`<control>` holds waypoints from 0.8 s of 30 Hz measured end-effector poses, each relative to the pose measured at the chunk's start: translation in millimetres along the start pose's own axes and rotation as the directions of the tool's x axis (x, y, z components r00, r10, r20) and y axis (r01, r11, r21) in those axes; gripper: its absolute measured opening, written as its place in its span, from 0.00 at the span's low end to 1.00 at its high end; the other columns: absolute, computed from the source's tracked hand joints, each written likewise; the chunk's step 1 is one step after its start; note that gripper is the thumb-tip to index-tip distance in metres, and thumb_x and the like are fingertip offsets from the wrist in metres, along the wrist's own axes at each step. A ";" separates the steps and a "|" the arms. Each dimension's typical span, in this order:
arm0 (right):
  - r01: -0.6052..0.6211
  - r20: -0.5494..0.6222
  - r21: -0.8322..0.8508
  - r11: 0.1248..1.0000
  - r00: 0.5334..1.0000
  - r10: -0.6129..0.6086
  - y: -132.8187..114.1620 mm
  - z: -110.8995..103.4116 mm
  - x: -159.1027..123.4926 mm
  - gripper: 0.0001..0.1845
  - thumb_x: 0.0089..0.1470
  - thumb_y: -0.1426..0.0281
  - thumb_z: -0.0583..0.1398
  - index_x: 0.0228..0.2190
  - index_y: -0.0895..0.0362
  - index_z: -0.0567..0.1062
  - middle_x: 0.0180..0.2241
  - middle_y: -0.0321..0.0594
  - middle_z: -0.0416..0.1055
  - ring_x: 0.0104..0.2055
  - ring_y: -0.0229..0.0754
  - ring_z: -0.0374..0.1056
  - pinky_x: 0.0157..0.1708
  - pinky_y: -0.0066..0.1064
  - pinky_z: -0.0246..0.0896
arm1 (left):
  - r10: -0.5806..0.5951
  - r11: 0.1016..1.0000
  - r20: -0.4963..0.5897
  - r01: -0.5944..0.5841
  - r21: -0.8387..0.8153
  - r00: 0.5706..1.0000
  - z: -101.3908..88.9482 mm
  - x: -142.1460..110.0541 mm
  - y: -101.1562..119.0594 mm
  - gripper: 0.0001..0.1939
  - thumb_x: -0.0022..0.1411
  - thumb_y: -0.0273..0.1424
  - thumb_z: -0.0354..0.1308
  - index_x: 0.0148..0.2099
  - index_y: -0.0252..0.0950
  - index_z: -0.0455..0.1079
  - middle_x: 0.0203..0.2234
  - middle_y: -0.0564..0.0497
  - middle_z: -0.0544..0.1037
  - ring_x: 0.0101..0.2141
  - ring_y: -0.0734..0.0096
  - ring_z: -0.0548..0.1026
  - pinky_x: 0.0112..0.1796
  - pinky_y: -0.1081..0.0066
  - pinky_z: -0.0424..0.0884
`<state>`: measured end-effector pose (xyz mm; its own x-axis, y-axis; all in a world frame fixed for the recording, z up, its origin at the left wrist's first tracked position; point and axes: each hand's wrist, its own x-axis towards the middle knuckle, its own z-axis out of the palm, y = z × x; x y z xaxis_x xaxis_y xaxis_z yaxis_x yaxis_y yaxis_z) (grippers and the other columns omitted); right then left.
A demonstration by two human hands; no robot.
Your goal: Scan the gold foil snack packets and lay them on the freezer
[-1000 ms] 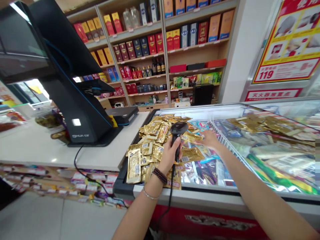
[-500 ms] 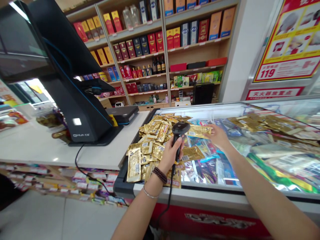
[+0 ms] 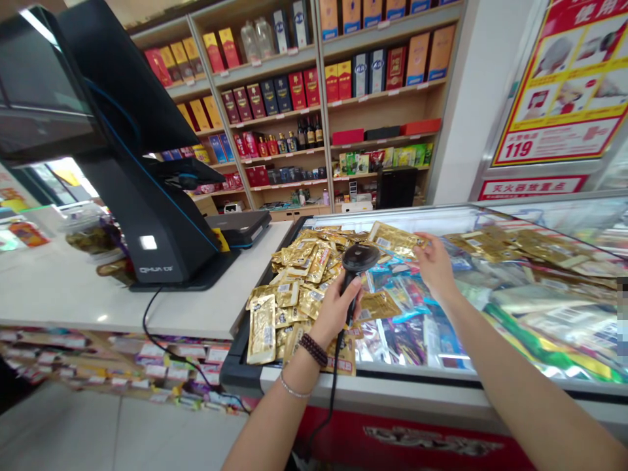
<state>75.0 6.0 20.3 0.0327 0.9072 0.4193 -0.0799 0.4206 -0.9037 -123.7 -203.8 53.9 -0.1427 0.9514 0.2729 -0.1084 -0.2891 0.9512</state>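
Note:
My left hand (image 3: 338,304) is wrapped round the handle of a black barcode scanner (image 3: 360,258), its head turned up and to the right. A cable runs down from the handle past my wrist. Pinched by its right end in my right hand (image 3: 434,265) is a gold foil packet (image 3: 395,239), held up just beyond the scanner head. Beneath and left of the scanner spreads a heap of similar gold packets (image 3: 299,261) on the glass top of a chest freezer (image 3: 392,379). One loose packet (image 3: 377,305) lies right of my left hand.
On the left, a black checkout terminal (image 3: 167,216) stands on a white counter (image 3: 196,314) beside a flat black device (image 3: 240,226). More gold packets (image 3: 520,245) lie on the freezer's right side. Shelves of boxed bottles (image 3: 289,88) rise behind. A fire-notice poster (image 3: 564,91) hangs at right.
My right hand has raised and tilted the gold packet, so its left end now sits higher above the scanner. The scanner has shifted slightly to the right in view.

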 end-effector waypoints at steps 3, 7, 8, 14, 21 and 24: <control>-0.011 0.005 -0.021 1.000 1.000 0.011 0.3 0.3 -0.6 0.35 0.51 0.57 0.69 0.59 0.51 0.76 0.46 0.51 0.85 0.46 0.66 0.85 0.40 0.61 0.87 | 0.005 1.000 0.007 -0.005 0.006 1.000 0.3 -0.4 1.6 0.38 0.57 0.69 0.71 0.40 0.40 0.68 0.26 0.60 0.71 0.15 0.81 0.66 0.17 0.75 0.57; -0.013 0.031 -0.008 1.000 0.999 0.014 1.6 0.0 0.2 0.35 0.51 0.58 0.69 0.60 0.51 0.76 0.45 0.49 0.86 0.44 0.63 0.85 0.35 0.56 0.86 | 0.009 1.000 0.015 -0.010 0.013 1.000 0.7 -1.1 3.4 0.38 0.57 0.69 0.72 0.39 0.39 0.68 0.26 0.60 0.71 0.15 0.81 0.66 0.18 0.75 0.57; -0.017 0.033 -0.007 1.000 0.999 0.017 1.9 0.0 0.5 0.35 0.50 0.58 0.69 0.60 0.51 0.76 0.45 0.49 0.86 0.43 0.63 0.85 0.34 0.55 0.86 | 0.010 1.000 0.016 -0.010 0.014 1.000 0.6 -1.2 3.5 0.38 0.57 0.69 0.72 0.40 0.39 0.69 0.26 0.60 0.71 0.15 0.81 0.66 0.18 0.75 0.57; -0.034 0.015 -0.015 0.999 0.999 0.034 1.4 1.0 0.9 0.38 0.48 0.57 0.69 0.60 0.52 0.76 0.46 0.49 0.86 0.40 0.60 0.84 0.29 0.50 0.83 | 0.006 1.000 0.019 -0.006 0.010 1.000 0.2 -1.7 2.5 0.37 0.58 0.69 0.72 0.41 0.39 0.69 0.26 0.60 0.71 0.16 0.81 0.66 0.18 0.75 0.57; -0.112 -0.102 0.017 0.994 0.988 0.114 14.7 -2.8 2.7 0.30 0.46 0.54 0.70 0.50 0.52 0.79 0.35 0.42 0.84 0.31 0.52 0.80 0.28 0.43 0.78 | -0.011 1.000 -0.033 0.011 -0.004 0.999 1.9 -0.7 2.4 0.38 0.56 0.70 0.72 0.39 0.40 0.68 0.26 0.60 0.71 0.15 0.81 0.65 0.17 0.76 0.56; -0.162 -0.214 -0.031 0.986 0.965 0.152 25.9 -12.0 8.0 0.26 0.46 0.52 0.69 0.44 0.53 0.80 0.32 0.42 0.83 0.28 0.51 0.77 0.27 0.40 0.73 | -0.015 1.000 -0.058 0.014 -0.017 0.998 1.6 -0.2 3.1 0.39 0.55 0.70 0.73 0.41 0.39 0.70 0.25 0.60 0.72 0.15 0.81 0.65 0.17 0.76 0.57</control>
<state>85.1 24.2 -0.8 0.2323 0.9403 0.2489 -0.0534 0.2678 -0.9620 -122.4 -204.7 57.0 -0.1979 0.9478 0.2502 -0.1270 -0.2779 0.9522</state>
